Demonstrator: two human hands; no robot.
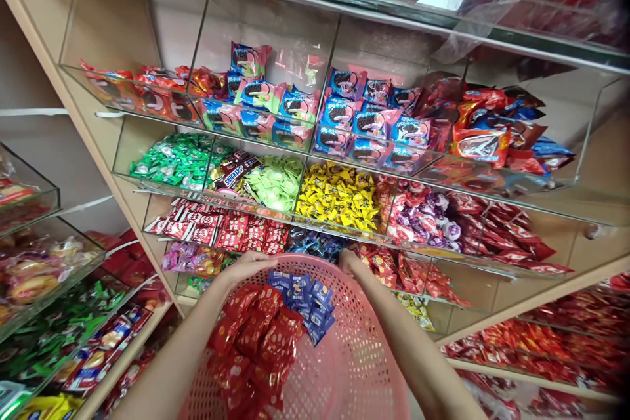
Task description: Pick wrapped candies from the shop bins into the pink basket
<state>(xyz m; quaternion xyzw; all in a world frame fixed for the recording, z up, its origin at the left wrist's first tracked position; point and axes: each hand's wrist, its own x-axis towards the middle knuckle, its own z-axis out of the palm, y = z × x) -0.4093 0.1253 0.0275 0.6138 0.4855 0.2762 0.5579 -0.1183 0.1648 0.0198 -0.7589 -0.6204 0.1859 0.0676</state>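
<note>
Pink basket (361,367), part-filled: left hand (256,262) and right hand (349,263) are grasping far edge; red packets (268,335), blue packets (300,292) are lying inside.

Both hands are gripping the pink perforated basket (364,354), left hand (253,264) and right hand (350,262) at its far rim. Basket is holding red packets (260,341) beside blue packets (308,305). Glass-divided shelves ahead are displaying wrapped sweets, yellow ones (339,197) sitting right of light green ones (275,182).
</note>
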